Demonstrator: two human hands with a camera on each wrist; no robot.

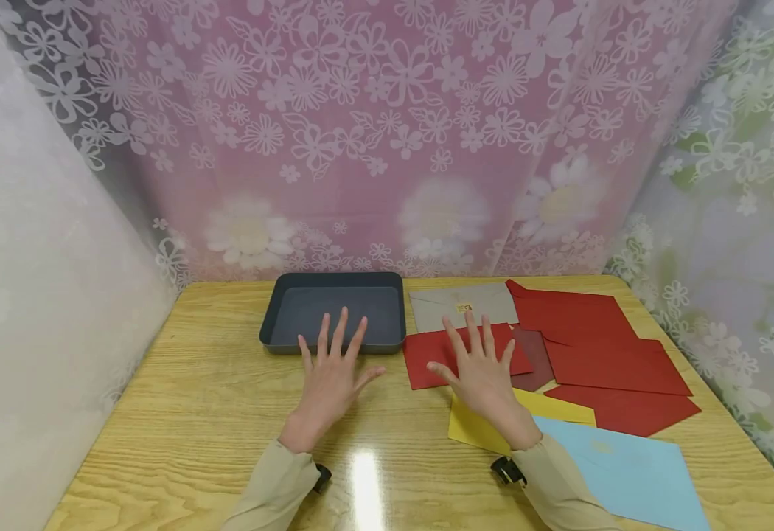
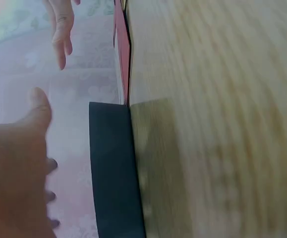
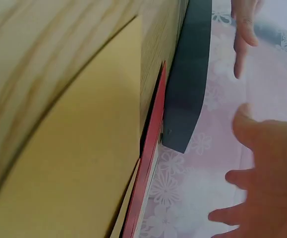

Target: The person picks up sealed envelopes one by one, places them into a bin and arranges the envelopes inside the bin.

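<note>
My left hand (image 1: pixel 329 387) hovers with fingers spread near the front edge of a dark grey rectangular tray (image 1: pixel 340 279), and holds nothing. The tray's inside is bare. My right hand (image 1: pixel 483 376), its fingers also spread and holding nothing, is above a red envelope (image 1: pixel 427 361) and a yellow envelope (image 1: pixel 476 424). In the right wrist view a gap shows between that hand (image 3: pixel 272 173) and the yellow envelope (image 3: pixel 84 139). Behind the front red envelope lies a grey envelope (image 1: pixel 436 306) with a small gold sticker.
Several red envelopes (image 1: pixel 579 317) overlap on the right of the wooden table (image 1: pixel 194 413), beside a dark maroon one (image 1: pixel 534 358). A light blue envelope (image 1: pixel 632 464) lies by my right forearm. Floral curtains (image 1: pixel 360 147) enclose the back and sides.
</note>
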